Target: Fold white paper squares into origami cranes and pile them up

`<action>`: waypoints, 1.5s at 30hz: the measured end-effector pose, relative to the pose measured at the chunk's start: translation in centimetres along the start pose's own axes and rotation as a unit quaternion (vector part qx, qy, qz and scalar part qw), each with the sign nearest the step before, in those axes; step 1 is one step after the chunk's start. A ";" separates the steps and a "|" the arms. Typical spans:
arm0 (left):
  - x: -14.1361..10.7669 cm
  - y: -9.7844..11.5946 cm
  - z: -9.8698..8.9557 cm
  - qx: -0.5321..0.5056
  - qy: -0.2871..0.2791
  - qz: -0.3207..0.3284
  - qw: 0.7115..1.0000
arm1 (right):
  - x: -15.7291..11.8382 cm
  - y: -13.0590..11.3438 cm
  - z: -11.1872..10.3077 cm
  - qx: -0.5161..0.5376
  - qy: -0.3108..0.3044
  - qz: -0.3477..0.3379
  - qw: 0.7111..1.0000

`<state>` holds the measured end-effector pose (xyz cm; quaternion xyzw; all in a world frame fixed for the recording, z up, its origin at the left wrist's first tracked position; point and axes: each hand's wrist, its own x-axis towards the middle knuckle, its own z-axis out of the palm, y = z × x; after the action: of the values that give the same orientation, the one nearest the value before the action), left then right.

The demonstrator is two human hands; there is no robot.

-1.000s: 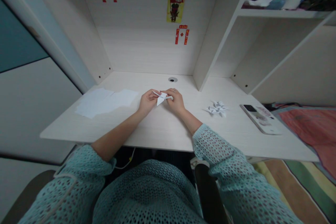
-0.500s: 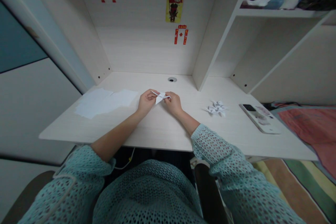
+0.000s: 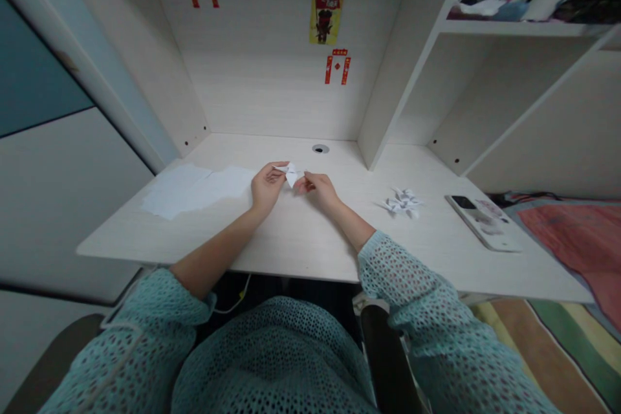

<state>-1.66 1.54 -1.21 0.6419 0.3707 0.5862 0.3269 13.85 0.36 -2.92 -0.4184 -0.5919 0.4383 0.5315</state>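
Left hand [image 3: 266,185] and right hand [image 3: 317,188] both pinch a small, well-folded paper piece [image 3: 292,174] just above the tabletop [image 3: 301,239], seemingly near finished, with folded figures [image 3: 402,202] done at right and flat sheets [image 3: 194,187] untouched at left.

Single view, head-worn camera. Looks forward and down over seated person's lap onto desk [image 3: 301,239]. Desk near front edge low in frame, back wall behind desk in upper frame. Shelf unit [image 3: 509,29] right of desk, cabinet panel left of desk. Wide lens, lines beside desk bowed. Close range. No second view to overlap.
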 end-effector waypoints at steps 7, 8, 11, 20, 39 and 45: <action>-0.5 -0.2 0.2 0.021 -0.028 0.001 0.999 | -0.2 -0.7 1.0 0.047 0.000 0.020 0.999; -0.5 -0.3 0.3 0.010 -0.029 -0.006 1.000 | -0.3 -0.7 1.0 0.038 0.004 0.013 0.999; -0.3 -0.7 0.4 -0.025 -0.032 -0.027 0.999 | -0.4 -0.8 1.2 0.041 0.011 0.001 0.999; -0.1 -1.1 0.6 -0.062 -0.040 -0.047 0.996 | -0.6 -0.9 1.3 0.054 0.024 -0.011 0.998; -0.1 -1.3 0.8 -0.086 -0.037 -0.099 0.991 | -0.2 -0.2 0.9 -0.015 0.026 -0.032 0.999; 0.1 -1.5 0.8 -0.084 -0.036 -0.107 0.990 | -0.5 -0.2 0.9 -0.040 0.031 -0.054 0.997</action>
<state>-1.05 2.39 -2.52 0.5893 0.3750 0.5535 0.4536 12.97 -0.26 -2.91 -0.4197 -0.6139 0.3722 0.5554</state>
